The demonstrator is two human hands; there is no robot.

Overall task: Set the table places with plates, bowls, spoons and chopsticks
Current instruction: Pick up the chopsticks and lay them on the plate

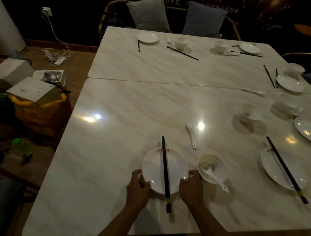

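Observation:
A white plate (154,166) lies near the front edge of the marble table (107,151), with black chopsticks (165,173) laid across it. My left hand (138,186) grips the plate's left rim and my right hand (191,187) grips its right rim. Just right of the plate stands a white bowl (219,165) holding a spoon (214,177). A loose white spoon (191,132) lies behind them on the table.
To the right lie another plate (273,169) with chopsticks (286,170), a bowl (248,112) and more plates and bowls. Far settings line the back edge. Boxes and a yellow bag (40,111) sit on the floor at left. Cushioned chairs stand behind.

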